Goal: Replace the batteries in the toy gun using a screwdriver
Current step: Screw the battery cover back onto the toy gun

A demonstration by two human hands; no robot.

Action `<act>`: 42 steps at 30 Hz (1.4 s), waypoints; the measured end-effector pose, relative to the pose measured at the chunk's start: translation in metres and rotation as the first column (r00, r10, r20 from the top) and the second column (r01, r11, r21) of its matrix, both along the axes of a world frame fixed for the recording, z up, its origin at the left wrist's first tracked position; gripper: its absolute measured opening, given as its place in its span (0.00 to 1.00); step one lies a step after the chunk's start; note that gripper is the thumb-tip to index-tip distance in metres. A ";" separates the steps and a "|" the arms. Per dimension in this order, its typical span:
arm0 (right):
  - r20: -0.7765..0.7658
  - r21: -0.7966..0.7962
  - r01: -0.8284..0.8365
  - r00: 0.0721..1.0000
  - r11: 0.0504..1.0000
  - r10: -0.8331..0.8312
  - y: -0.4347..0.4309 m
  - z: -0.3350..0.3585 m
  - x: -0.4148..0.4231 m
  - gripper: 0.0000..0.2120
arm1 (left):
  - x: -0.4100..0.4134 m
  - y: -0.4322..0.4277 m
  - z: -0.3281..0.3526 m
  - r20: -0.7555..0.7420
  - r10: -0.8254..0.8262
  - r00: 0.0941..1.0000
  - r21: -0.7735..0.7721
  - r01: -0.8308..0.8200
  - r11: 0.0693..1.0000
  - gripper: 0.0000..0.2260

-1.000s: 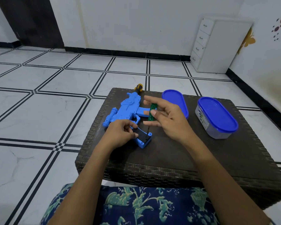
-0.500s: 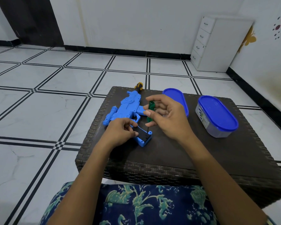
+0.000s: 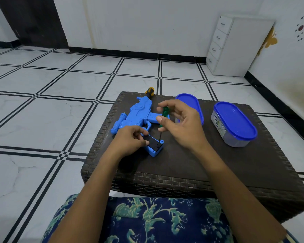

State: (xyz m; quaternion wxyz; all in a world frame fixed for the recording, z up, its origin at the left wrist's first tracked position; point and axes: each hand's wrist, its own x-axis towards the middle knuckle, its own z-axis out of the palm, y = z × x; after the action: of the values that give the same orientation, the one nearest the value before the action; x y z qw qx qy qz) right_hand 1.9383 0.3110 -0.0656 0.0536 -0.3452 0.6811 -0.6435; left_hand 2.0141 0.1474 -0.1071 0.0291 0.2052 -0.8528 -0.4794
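- Blue plastic toy gun lies flat on the dark woven-wicker table, grip end nearest the person.
- Right hand has regripped: fingers, splayed a second ago, now pinch the green-handled screwdriver upright.
- Tip sits at the black battery cover on the gun's grip.
- Left hand clamps that grip steady.
- Unscrewing looks underway.

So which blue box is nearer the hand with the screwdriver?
The far blue box, partly hidden behind the right hand holding the green screwdriver. The other box stands clear, off toward the table's right edge.
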 end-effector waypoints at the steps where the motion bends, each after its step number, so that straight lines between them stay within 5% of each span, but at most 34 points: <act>1: 0.001 0.001 -0.029 1.000 1.000 0.029 0.000 -0.001 -0.001 0.13 | 0.000 0.000 0.000 0.001 0.000 1.000 -0.001 0.000 1.000 0.10; 15: 0.066 0.030 -0.083 0.995 0.996 0.081 0.002 0.000 0.000 0.16 | 0.001 0.001 0.001 -0.003 -0.002 1.000 -0.004 0.002 1.000 0.10; 21: 0.046 0.057 0.049 0.998 0.997 -0.051 -0.001 0.002 0.004 0.21 | 0.002 0.001 0.002 -0.013 0.002 1.000 -0.010 -0.002 1.000 0.10; 25: 0.112 0.080 -0.047 0.993 0.996 0.037 0.000 -0.001 0.002 0.19 | 0.002 0.001 0.003 -0.011 -0.001 1.000 -0.012 0.001 1.000 0.09; 34: 0.002 0.182 0.044 0.999 0.982 -0.045 0.000 0.001 0.003 0.22 | 0.001 0.000 0.001 -0.019 -0.001 1.000 -0.023 0.000 1.000 0.09; 42: -0.076 0.170 0.114 0.992 0.979 -0.102 0.000 -0.002 0.000 0.11 | 0.000 0.001 0.000 -0.016 0.004 1.000 -0.022 -0.004 1.000 0.09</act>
State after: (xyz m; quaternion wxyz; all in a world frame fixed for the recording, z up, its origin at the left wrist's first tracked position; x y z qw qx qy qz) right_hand 1.9382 0.3109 -0.0680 0.0258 -0.3232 0.7539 -0.5715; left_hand 2.0141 0.1483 -0.1069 0.0390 0.2028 -0.8574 -0.4714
